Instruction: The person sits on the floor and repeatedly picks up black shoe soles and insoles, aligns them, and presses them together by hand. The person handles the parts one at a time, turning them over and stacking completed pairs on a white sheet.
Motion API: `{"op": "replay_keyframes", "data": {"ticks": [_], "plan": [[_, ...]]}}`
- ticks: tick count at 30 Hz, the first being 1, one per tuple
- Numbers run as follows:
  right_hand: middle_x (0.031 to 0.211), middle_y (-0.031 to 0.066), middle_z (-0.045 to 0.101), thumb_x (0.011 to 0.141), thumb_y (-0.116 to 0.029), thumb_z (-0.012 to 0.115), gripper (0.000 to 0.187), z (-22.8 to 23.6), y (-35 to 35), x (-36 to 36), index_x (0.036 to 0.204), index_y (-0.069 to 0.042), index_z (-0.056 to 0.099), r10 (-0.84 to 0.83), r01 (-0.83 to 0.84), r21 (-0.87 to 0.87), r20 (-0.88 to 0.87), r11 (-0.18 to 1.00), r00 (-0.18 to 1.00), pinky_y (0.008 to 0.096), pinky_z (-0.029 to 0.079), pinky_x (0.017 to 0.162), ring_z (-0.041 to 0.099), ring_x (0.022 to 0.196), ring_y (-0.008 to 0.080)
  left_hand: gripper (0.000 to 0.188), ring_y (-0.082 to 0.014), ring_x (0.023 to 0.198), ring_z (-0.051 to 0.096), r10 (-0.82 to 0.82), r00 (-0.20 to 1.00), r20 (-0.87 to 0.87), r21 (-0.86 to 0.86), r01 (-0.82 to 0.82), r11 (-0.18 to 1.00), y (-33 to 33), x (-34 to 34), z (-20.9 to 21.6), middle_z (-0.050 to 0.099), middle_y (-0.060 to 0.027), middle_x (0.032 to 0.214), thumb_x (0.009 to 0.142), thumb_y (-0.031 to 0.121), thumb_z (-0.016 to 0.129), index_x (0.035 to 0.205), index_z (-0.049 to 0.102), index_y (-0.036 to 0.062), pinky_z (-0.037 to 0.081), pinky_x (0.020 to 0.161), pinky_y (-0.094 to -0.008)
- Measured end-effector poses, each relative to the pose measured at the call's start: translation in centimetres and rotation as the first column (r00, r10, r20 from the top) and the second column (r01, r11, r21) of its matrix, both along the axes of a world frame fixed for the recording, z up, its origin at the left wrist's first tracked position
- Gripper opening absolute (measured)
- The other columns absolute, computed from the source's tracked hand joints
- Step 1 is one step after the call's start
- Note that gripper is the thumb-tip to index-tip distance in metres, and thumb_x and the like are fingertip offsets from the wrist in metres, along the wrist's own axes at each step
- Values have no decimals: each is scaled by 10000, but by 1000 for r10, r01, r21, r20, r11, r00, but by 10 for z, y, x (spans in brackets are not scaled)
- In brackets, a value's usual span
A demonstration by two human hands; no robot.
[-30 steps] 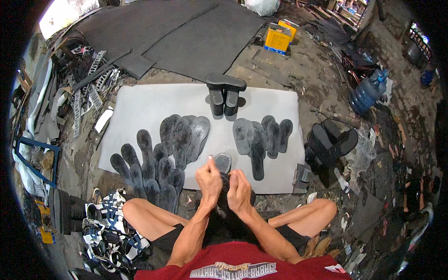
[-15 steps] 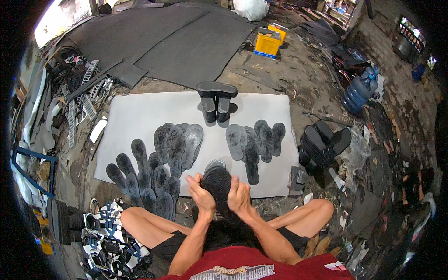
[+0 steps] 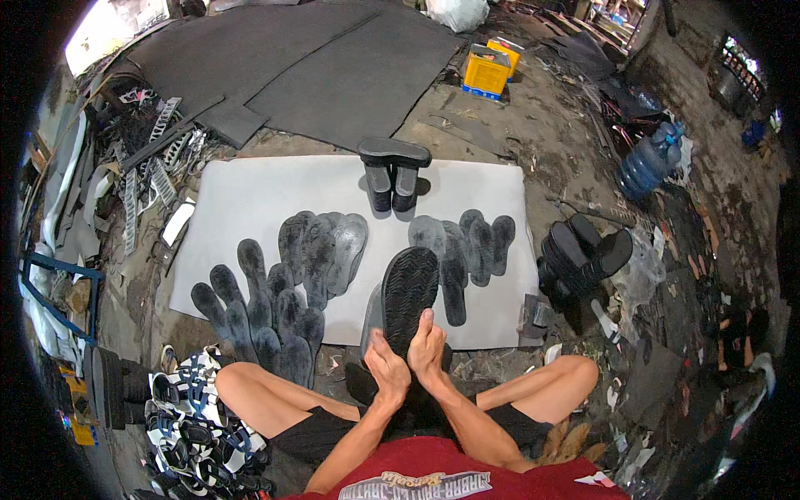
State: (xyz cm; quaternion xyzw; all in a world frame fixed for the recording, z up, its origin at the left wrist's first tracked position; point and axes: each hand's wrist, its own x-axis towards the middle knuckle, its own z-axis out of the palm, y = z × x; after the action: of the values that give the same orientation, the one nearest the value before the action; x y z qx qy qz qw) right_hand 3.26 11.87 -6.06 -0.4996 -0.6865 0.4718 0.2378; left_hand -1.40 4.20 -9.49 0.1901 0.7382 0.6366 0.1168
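Note:
A black sandal sole with a zigzag tread [image 3: 410, 287] points away from me, its tread side up. My right hand [image 3: 427, 354] is closed on its lower right edge, thumb along the side. At the lower left edge my left hand [image 3: 387, 371] is closed round it, its fingertips slightly blurred. Part of a grey sole [image 3: 372, 321] shows just left of the tread, partly hidden. Overlapping dark soles [image 3: 292, 312] lie to the left, and a smaller group of soles [image 3: 454, 283] lies to the right. Both groups rest on a white sheet [image 3: 250, 187].
A stack of black soles [image 3: 394, 151] stands at the sheet's far edge. More black soles [image 3: 575, 250] are piled to the right. Sandal straps [image 3: 196, 417] heap by my left knee. Beyond are dark rubber sheets [image 3: 333, 75], yellow tins [image 3: 486, 73] and a blue water bottle [image 3: 642, 167].
The treaded sole has moved forward, away from me, and its tread now shows plainly. My left hand has shifted right and nearer, closer to my right hand; both still grip the sole.

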Motion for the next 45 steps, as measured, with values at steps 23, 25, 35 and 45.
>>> {"op": "replay_keyframes", "data": {"ticks": [23,25,35,45], "plan": [[1488,145,602,1117,-309,594,607,-79,120,-54,1616,-31,390,381,-467,-143,-401,872,833,391,453,1172,612,1319,235,566,-507,870,668,-147,988,40,-416,150,897,33,-81,-47,655,-330,809,1144,411,489,931,664,-84,515,805,-535],[1495,169,548,1020,-266,746,735,-45,188,-97,1603,-41,358,497,-458,251,-120,853,860,439,395,1215,544,1387,278,470,-434,719,632,-45,981,190,-317,104,943,26,-94,-58,609,-269,704,1109,334,600,846,625,-54,506,729,-499],[1464,130,579,808,-104,720,535,-53,483,-315,1310,-215,569,402,-667,470,547,579,734,728,163,1276,446,1485,396,304,-180,618,645,-54,958,280,-460,184,869,-13,-85,-82,676,-156,672,1034,227,719,888,669,-36,527,634,-391],[1407,203,645,879,-165,730,433,-101,402,-151,1297,-62,679,-29,-4,671,38,742,999,503,429,1163,563,1360,410,287,-39,622,385,-10,945,327,-420,155,894,-17,-98,-71,505,37,676,1077,133,680,863,582,-32,323,539,-270]]}}
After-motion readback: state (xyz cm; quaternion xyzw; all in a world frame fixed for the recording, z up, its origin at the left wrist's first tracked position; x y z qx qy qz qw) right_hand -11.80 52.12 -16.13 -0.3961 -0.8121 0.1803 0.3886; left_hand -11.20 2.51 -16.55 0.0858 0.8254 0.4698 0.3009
